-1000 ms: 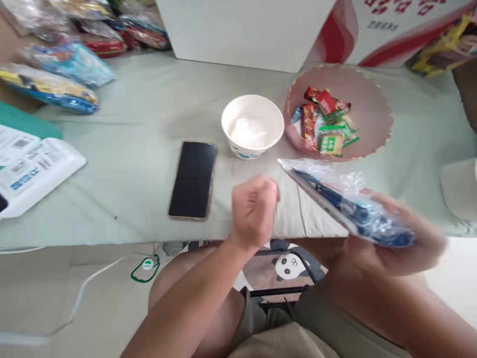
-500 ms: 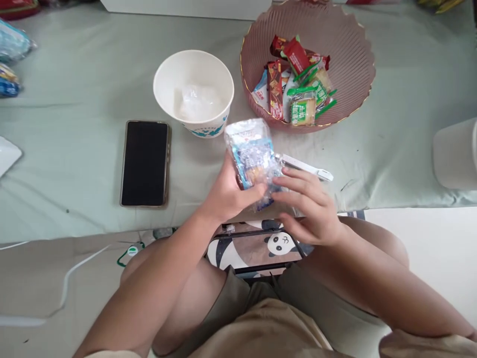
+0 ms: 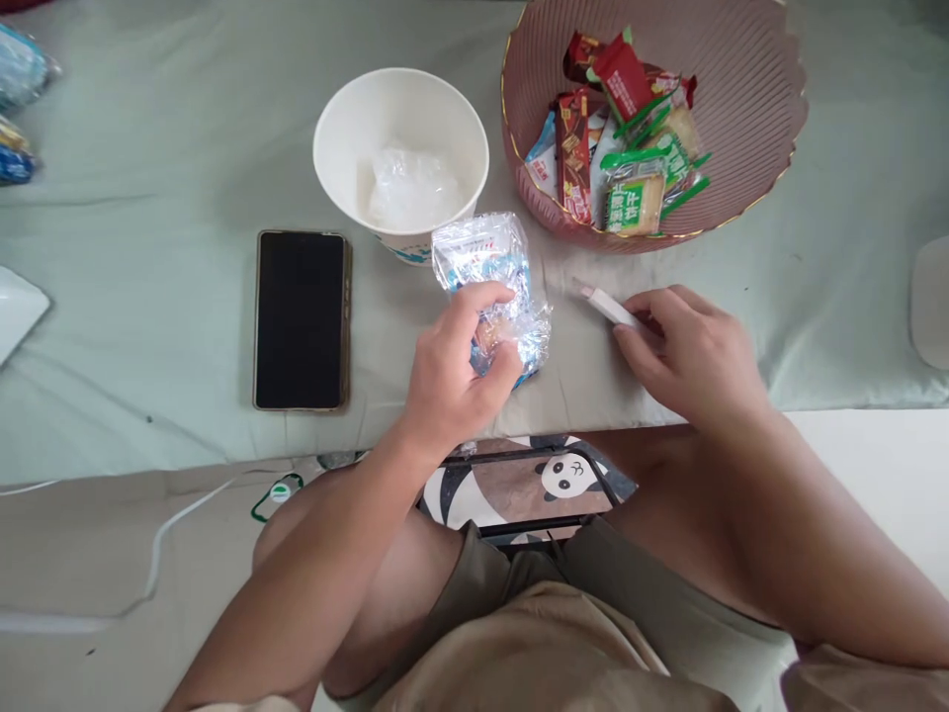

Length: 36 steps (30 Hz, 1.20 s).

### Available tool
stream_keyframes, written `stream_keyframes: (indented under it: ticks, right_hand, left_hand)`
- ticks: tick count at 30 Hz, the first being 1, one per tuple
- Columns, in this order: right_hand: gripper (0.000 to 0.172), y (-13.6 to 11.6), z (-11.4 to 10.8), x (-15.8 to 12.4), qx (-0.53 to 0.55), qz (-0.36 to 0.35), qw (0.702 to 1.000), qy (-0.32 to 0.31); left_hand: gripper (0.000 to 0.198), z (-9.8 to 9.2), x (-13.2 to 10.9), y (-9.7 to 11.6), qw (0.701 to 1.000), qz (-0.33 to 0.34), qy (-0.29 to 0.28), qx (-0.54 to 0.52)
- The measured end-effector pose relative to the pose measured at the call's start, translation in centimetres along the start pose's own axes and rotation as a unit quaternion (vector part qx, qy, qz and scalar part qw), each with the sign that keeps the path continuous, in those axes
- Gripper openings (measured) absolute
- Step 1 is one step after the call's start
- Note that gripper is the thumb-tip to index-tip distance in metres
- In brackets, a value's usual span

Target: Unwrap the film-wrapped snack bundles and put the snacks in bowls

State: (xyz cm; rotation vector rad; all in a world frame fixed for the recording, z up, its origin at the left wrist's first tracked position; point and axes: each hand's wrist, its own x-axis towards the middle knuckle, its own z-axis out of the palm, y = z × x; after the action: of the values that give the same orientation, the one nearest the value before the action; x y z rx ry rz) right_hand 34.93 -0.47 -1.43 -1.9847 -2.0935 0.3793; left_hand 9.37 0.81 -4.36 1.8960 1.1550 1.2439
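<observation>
A blue-and-white snack pack (image 3: 485, 252) in shiny clear plastic lies near the table's front edge. My left hand (image 3: 452, 371) is closed on it, with the index finger and thumb over its top face. To the right, my right hand (image 3: 693, 351) is closed around a slim white utility knife (image 3: 608, 305), whose front end points up and left towards the pack. The rest of the knife is hidden under my fingers. Just behind the pack stands a white paper tub (image 3: 400, 104) with crumpled clear plastic (image 3: 415, 188) inside.
A pink ribbed bowl (image 3: 756, 119) with a gold rim holds several small wrapped snacks (image 3: 634, 203). On the left lies a dark phone (image 3: 301, 321). Blue packets (image 3: 21, 69) sit at the far left, and a white container (image 3: 930, 302) is cut off at the right edge.
My right hand has left the pack, moved right and taken hold of the utility knife. The pack has been lowered towards the table in my left hand. The view has shifted slightly.
</observation>
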Motion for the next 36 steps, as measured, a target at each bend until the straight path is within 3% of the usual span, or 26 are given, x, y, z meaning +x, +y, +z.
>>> stream_keyframes:
  ticks: [3,4,7,9,12,18,21,26,36]
  right_hand:
    - [0.016,-1.6,-0.9,-0.9,0.206,0.041,0.975,-0.069]
    - [0.02,-2.4,-1.1,-1.2,0.302,0.043,0.947,-0.102]
    - [0.033,-4.5,-1.0,-1.9,0.529,0.04,0.826,-0.193]
    - [0.038,-5.7,-0.5,-2.0,0.596,0.049,0.767,-0.233]
    - [0.04,-6.8,0.3,-1.7,0.624,0.082,0.734,-0.256]
    - [0.055,-7.4,1.0,-1.3,0.587,0.141,0.745,-0.283]
    - [0.062,-7.5,0.9,-1.3,0.552,0.132,0.775,-0.277]
    - [0.054,-7.5,0.5,-1.5,0.478,0.092,0.826,-0.283]
    - [0.052,-5.9,-0.7,-3.2,0.339,0.077,0.867,-0.358]
  left_hand:
    - [0.03,0.2,0.0,0.0,0.999,0.027,0.006,0.018]
    - [0.027,0.4,0.0,0.0,0.999,0.034,0.005,0.02]
    - [0.02,0.7,-0.1,-0.1,0.999,0.042,0.001,0.026]
    - [0.019,1.0,-0.2,-0.1,0.999,0.048,0.008,0.023]
    - [0.021,1.4,-0.3,-0.4,0.997,0.071,0.026,0.011]
    - [0.014,1.6,-0.4,-0.9,0.994,0.095,0.053,-0.002]
    - [0.013,1.8,-0.5,-1.0,0.992,0.092,0.081,-0.013]
    - [0.012,2.0,-0.6,-1.0,0.988,0.065,0.139,-0.017]
    - [0.018,2.0,-0.4,-1.3,0.979,0.058,0.188,-0.054]
